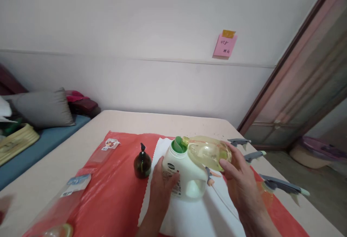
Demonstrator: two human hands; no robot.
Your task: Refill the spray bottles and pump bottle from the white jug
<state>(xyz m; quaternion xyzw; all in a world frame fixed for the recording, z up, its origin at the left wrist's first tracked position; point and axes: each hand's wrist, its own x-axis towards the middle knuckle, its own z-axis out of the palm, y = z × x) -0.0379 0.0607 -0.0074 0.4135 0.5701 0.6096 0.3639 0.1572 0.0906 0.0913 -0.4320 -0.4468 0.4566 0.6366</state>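
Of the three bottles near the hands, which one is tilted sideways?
The see-through yellow plastic bottle in the right hand, its neck pointing left. The big pale plastic jug and dark round pump bottle have their tops up.

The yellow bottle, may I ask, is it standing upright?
No, the right hand holds the yellow bottle tipped over, its neck at the mouth of the white jug.

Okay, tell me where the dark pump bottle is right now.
In the head view, the pump bottle stands on the red sheet, just left of the white cloth and the left hand.
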